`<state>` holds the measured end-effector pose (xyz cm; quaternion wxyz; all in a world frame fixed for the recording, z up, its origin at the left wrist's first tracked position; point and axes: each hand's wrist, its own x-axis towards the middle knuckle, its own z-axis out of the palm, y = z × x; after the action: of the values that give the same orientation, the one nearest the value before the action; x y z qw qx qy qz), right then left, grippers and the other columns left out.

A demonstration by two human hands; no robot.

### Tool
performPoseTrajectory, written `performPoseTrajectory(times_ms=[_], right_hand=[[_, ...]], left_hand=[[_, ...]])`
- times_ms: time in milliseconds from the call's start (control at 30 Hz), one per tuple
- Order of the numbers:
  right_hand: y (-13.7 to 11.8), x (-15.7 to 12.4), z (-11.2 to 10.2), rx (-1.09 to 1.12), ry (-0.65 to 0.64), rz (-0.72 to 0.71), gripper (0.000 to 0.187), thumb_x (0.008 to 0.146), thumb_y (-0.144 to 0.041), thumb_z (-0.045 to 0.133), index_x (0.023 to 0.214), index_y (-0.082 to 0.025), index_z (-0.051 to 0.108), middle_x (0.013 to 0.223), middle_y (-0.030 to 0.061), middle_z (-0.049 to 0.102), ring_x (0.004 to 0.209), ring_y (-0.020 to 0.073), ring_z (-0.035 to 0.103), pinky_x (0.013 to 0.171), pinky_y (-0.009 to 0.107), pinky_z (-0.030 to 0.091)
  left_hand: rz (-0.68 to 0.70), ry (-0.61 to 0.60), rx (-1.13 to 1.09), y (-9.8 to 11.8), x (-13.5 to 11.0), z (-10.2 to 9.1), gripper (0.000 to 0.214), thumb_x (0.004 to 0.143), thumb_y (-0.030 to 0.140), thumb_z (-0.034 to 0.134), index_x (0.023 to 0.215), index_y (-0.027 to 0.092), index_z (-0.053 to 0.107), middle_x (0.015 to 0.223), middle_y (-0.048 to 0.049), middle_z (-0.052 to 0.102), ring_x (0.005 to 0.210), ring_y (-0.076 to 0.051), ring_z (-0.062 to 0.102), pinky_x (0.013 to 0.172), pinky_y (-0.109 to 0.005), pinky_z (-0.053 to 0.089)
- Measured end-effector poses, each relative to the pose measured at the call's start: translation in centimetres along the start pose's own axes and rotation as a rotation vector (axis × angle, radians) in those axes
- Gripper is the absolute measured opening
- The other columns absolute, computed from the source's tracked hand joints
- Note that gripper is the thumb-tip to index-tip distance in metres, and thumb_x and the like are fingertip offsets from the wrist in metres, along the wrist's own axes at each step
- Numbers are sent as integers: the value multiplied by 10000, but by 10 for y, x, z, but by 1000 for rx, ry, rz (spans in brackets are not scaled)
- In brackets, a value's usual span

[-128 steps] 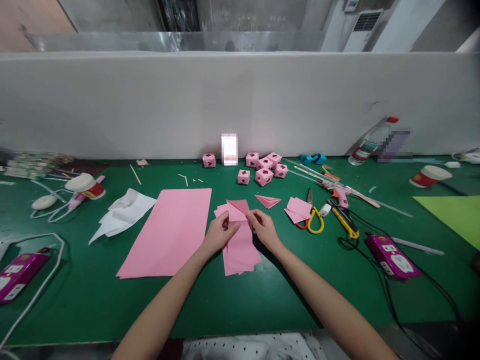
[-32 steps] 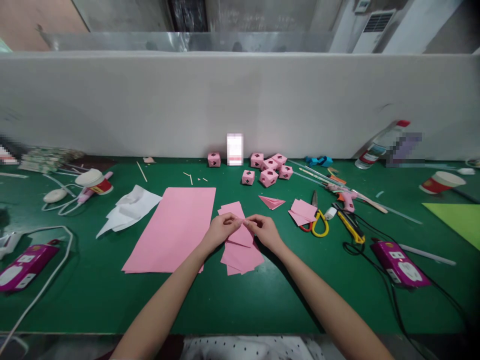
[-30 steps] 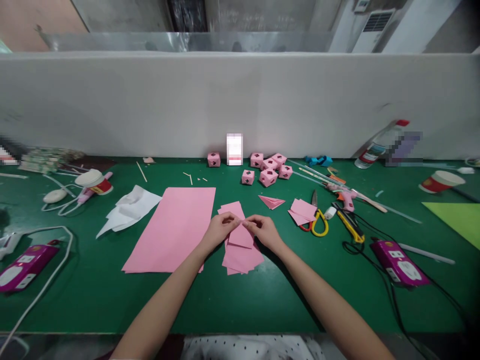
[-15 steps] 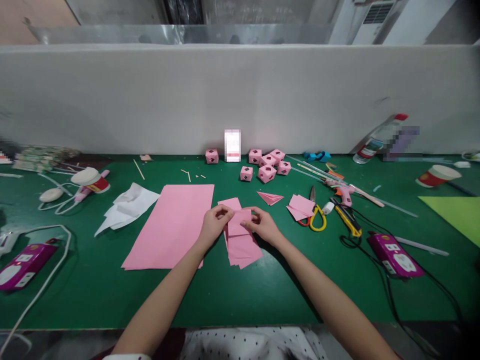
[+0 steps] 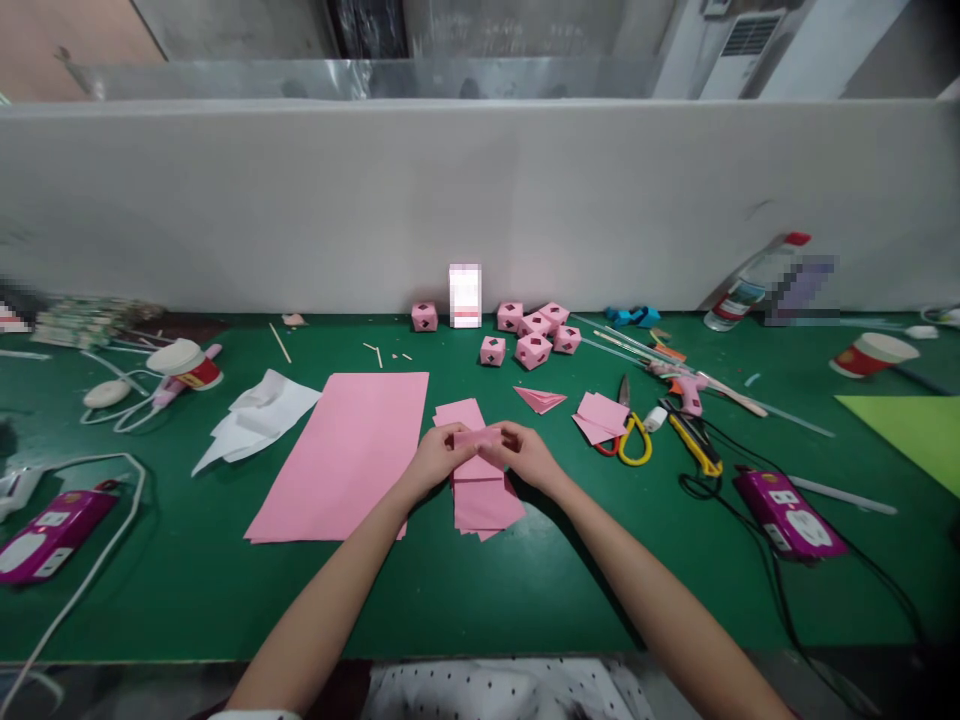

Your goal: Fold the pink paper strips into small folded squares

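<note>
Pinching pink slip (image 5: 477, 437) at both ends, left hand (image 5: 441, 453) and right hand (image 5: 523, 450) closed; likely light, crease-prone, best edge-held.

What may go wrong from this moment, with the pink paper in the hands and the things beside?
First, the small pink piece is pinched between the left hand and right hand, so uneven pressure might leave a crooked crease.
Second, they work above loosely stacked pink sheets, which could be brushed out of place.
Third, pink squares partly cover the scissors; lifting them carelessly might shift the scissors.
</note>
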<state>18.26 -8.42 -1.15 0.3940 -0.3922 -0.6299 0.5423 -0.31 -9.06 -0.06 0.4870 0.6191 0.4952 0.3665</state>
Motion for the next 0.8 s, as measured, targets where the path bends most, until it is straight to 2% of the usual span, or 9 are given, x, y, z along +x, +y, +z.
performPoseTrajectory(times_ms=[167, 267, 400, 633, 800], right_hand=[[1, 1, 0, -99, 74, -25, 348, 850, -467, 554, 754, -148, 655, 595, -20, 537, 566, 114, 468, 547, 224, 353], [4, 0, 0, -129, 108, -43, 348, 850, -467, 550, 768, -150, 667, 638, -3, 584, 598, 130, 502, 572, 233, 377], [6, -1, 1, -200, 140, -86, 329, 853, -449, 552, 789, -153, 679, 705, 21, 640, 650, 150, 538, 603, 247, 391], [6, 0, 2, -150, 135, -53, 326, 827, -462, 581, 762, -153, 664, 639, -4, 592, 592, 130, 498, 557, 234, 369], [3, 0, 2, -112, 148, -59, 284, 817, -421, 601, 744, -152, 657, 625, -11, 566, 579, 120, 476, 550, 232, 354]], left_hand=[[-16, -45, 47, 1, -1, 0, 336, 722, 456, 665, 772, 126, 631, 661, 11, 551, 602, -115, 472, 547, -211, 347], [4, -48, 49, 1, -1, 1, 338, 749, 467, 641, 778, 130, 634, 670, 7, 559, 613, -120, 483, 562, -217, 358], [69, 9, 22, 0, 0, 2, 360, 825, 480, 552, 747, 139, 636, 697, -4, 585, 658, -129, 513, 622, -227, 392], [44, 93, 74, -1, -2, 3, 359, 791, 481, 590, 710, 136, 644, 624, 5, 573, 574, -117, 479, 551, -222, 354], [77, 98, 101, 2, -4, 4, 328, 804, 454, 584, 712, 143, 636, 638, 4, 579, 584, -116, 483, 555, -221, 348]])
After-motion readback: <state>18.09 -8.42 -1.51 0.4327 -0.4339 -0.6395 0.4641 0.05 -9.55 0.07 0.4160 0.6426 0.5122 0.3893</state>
